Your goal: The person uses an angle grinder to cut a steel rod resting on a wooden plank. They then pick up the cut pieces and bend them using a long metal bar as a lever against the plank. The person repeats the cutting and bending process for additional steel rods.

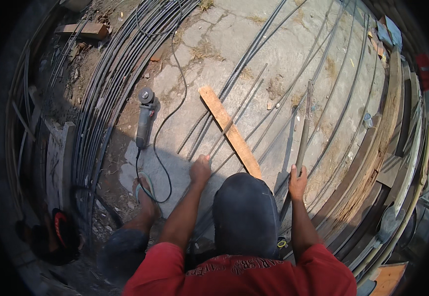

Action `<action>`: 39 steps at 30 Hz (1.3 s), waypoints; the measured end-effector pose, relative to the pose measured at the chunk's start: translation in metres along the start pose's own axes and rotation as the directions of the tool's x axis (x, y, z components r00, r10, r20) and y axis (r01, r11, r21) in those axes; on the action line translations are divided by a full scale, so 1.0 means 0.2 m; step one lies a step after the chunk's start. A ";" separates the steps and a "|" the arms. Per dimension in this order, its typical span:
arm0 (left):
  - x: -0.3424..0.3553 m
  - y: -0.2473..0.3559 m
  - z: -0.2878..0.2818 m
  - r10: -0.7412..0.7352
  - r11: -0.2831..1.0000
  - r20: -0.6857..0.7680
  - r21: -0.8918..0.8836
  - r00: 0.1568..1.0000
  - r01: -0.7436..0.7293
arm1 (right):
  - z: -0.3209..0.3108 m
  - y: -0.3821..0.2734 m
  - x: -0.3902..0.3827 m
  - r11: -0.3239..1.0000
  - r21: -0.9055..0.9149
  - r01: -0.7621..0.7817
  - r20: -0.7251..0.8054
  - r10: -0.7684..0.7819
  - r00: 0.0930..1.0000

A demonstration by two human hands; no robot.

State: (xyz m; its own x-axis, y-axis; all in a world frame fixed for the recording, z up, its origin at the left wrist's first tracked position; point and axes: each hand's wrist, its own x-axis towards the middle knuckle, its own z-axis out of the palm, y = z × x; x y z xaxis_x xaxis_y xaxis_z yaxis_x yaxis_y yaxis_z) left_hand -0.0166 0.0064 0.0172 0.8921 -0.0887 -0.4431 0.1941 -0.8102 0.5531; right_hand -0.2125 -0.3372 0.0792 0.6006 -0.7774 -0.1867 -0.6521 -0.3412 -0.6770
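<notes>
Between my two red-sleeved arms is a dark blue rounded form point(244, 212), too unclear to name. My left hand point(199, 170) is closed on a thin steel rod point(244, 101), which slants away from me across a light wooden plank point(224, 118). My right hand point(297, 182) grips a long metal bar point(303, 138) with a narrower upper end, pointing away from me. An angle grinder point(144, 123) lies on the concrete to the left of my left hand, its black cord looping beside a bare foot in a light sandal point(144, 190).
Many long rods point(121, 54) lie bunched at the left, with others spread across the cracked concrete point(204, 29). Weathered boards and beams point(377, 163) line the right side, near a small cup point(367, 121). A wooden offcut point(81, 29) and a black-and-red object point(61, 229) are at the left.
</notes>
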 end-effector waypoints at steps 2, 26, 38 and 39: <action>0.04 0.00 -0.03 0.034 0.999 -0.058 -0.012 0.998 -0.035 | -0.03 -0.21 -0.03 0.956 0.242 -0.168 0.202 0.119 0.972; 0.20 -0.02 0.19 0.144 0.987 -0.058 -0.062 0.988 -0.147 | 0.23 -0.29 0.18 0.922 -0.292 0.253 0.442 -0.104 0.891; 0.27 0.00 0.24 0.186 0.979 -0.034 -0.081 0.982 -0.189 | 0.17 -0.13 0.15 0.906 -0.348 0.240 0.474 -0.051 0.879; 0.22 -0.02 0.26 0.189 0.979 -0.011 -0.082 0.982 -0.189 | 0.13 -0.14 0.11 0.938 -0.290 0.187 0.466 -0.032 0.884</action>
State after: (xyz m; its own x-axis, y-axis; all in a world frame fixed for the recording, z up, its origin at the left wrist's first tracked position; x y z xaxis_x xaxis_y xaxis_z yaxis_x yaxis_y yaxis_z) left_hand 0.0009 -0.0238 -0.0415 0.9173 -0.2335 -0.3226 0.0548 -0.7283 0.6830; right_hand -0.1689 -0.3300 0.0755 0.7675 -0.4302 -0.4753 -0.6340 -0.6190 -0.4635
